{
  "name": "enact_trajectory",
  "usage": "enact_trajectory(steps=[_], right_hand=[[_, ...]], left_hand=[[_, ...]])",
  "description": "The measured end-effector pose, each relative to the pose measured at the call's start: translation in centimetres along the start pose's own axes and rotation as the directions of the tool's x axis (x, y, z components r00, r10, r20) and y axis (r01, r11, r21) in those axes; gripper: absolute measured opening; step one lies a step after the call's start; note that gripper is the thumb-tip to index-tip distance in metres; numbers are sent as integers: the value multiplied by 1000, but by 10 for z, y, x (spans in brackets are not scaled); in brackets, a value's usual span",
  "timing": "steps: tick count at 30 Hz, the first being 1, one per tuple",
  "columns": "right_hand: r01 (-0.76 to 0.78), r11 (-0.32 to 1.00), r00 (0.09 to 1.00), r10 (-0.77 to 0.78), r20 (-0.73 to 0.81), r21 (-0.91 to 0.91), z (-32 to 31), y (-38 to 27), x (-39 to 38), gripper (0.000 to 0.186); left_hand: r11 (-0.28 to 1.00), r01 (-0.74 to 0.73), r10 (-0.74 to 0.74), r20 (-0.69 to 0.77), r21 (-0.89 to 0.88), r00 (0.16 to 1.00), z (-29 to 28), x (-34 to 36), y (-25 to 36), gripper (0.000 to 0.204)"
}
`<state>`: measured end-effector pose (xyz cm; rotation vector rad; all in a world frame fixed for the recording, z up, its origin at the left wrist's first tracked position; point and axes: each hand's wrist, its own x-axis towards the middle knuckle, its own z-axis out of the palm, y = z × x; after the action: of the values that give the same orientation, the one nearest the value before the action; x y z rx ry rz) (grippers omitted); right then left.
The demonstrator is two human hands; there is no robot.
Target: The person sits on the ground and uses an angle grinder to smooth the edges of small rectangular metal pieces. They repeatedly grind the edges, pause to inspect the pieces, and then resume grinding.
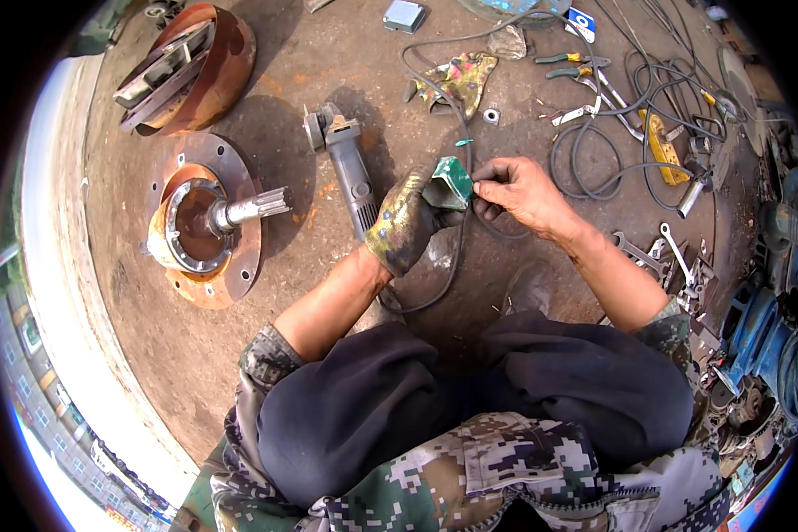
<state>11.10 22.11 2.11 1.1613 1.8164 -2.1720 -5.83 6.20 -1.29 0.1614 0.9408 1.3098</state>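
My left hand point(403, 217), in a stained work glove, is closed around a small green hollow piece point(453, 181) with an open end and a pale inside. The piece is held up in front of my knees, above the floor. My bare right hand point(519, 197) comes in from the right, its thumb and forefinger pinched together at the green piece's right edge. What lies between those fingertips is too small to make out. Just left of the gloved hand, an angle grinder point(353, 173) lies on the floor, its lower end partly behind the glove.
A rusty flange with a splined shaft point(255, 207) and a rusty drum point(230, 66) stand left. Ahead lie a patterned glove point(463, 82), a metal ring point(491, 116) and pliers point(569, 71). Rightward are looped cables point(585, 191), a yellow power strip point(662, 151) and wrenches point(676, 251).
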Motion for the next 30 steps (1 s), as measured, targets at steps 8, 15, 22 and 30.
enact_trajectory(steps=[8,15,22,30], right_hand=[[15,974,1000,-15,1,225,0,2,-3,19],[97,993,995,-99,-30,-70,1,6,-2,19],[301,840,917,-385,-104,-451,8,5,-1,13],[137,958,965,-187,-186,-253,0,11,9,14]], left_hand=[[968,-196,186,81,157,979,-11,9,-12,32],[988,-112,113,-8,111,994,4,7,-2,34],[555,-290,305,134,780,943,-9,13,-9,34],[990,0,-4,-27,-141,1000,-4,9,-6,30]])
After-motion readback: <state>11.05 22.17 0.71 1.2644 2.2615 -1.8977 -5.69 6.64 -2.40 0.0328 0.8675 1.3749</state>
